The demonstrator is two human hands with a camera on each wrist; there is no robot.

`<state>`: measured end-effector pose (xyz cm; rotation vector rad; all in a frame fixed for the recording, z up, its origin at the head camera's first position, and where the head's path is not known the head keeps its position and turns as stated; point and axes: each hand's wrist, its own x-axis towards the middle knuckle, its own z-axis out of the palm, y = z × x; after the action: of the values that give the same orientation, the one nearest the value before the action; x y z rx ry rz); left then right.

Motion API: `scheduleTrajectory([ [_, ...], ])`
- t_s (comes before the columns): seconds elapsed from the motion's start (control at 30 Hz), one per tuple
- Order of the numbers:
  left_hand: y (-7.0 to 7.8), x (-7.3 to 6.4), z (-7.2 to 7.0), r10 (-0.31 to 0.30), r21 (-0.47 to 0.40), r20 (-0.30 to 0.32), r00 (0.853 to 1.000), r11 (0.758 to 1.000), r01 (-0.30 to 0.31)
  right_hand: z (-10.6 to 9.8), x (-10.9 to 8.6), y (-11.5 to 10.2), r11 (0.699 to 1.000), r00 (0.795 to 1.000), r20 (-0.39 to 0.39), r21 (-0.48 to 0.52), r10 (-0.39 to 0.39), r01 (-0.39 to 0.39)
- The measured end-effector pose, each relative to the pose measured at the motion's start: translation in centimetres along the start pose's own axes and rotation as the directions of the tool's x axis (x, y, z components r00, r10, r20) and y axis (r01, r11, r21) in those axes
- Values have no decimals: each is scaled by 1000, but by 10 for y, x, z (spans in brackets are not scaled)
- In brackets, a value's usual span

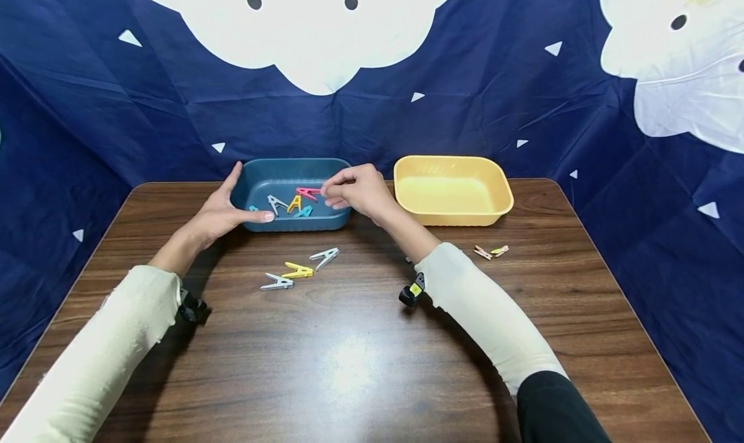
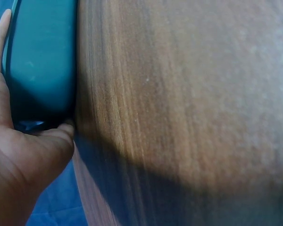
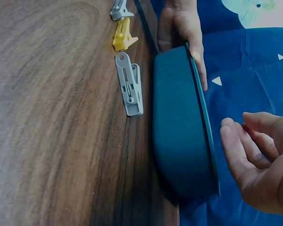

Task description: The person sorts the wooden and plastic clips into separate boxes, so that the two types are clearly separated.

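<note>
At the left end of the blue bin (image 1: 331,223), my left hand (image 1: 217,214) grips the wall, thumb along the front rim and fingers around the far side. Above the bin's right part is my right hand (image 1: 360,191), with curved fingers and nothing visible between the fingertips in the right wrist view. In the head view those fingertips overlap the end of a pink clothespin (image 1: 308,193) inside the bin. Beside it lie a grey clothespin (image 1: 276,204), an orange clothespin (image 1: 294,203) and light-blue clothespins (image 1: 304,212).
A yellow bin (image 1: 453,218) stands to the right. In front of the blue bin lie a pale clothespin (image 1: 325,256), a yellow clothespin (image 1: 299,270) and a grey clothespin (image 1: 277,281). Small clothespins (image 1: 483,252) lie before the yellow bin. A blue curtain (image 1: 372,126) hangs behind the table.
</note>
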<state>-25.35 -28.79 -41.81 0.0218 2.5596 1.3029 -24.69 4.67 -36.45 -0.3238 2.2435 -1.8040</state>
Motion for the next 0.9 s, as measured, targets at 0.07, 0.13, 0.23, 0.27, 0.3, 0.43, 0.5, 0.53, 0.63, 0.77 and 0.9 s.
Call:
scheduleTrajectory([
  [0.07, 0, 0, 0, -1, -2, 0, 1000, 1000, 1, -1, -4, 1, 1000, 1000, 4, 12, -3, 3],
  [0.13, 1, 0, 0, -1, -5, 1, 1000, 1000, 1, -2, -8, 3, 1000, 1000, 11, 24, -7, 6],
  [0.23, 1, 0, 0, -2, -5, 2, 1000, 1000, 2, -3, -13, 6, 1000, 1000, 23, 29, -9, 8],
  [0.27, 1, 0, 0, -2, -4, 2, 1000, 1000, 2, -4, -14, 8, 1000, 1000, 26, 28, -10, 10],
  [0.3, 1, -1, 1, -3, -2, 2, 1000, 1000, 3, -4, -16, 9, 1000, 999, 30, 26, -10, 10],
  [0.43, 1, 0, 0, -2, 2, -1, 1000, 1000, 2, -5, -19, 14, 1000, 999, 42, 14, -20, 19],
  [0.5, 1, 0, 0, -2, 2, -2, 1000, 1000, 2, -5, -21, 15, 1000, 999, 46, 2, -23, 23],
  [0.53, 1, 0, 0, -2, 2, -1, 1000, 1000, 2, -4, -22, 16, 1000, 999, 47, -2, -23, 23],
  [0.63, 0, -1, 0, -5, 4, 1, 1000, 1000, 5, -4, -25, 18, 1000, 998, 52, -20, -22, 23],
  [0.77, 0, -1, 0, -5, 4, 2, 1000, 1000, 5, -4, -32, 23, 999, 998, 58, -36, -19, 21],
  [0.9, 0, -1, -1, -1, 4, 2, 1000, 1000, 1, -4, -39, 27, 998, 997, 77, -55, -6, 10],
])
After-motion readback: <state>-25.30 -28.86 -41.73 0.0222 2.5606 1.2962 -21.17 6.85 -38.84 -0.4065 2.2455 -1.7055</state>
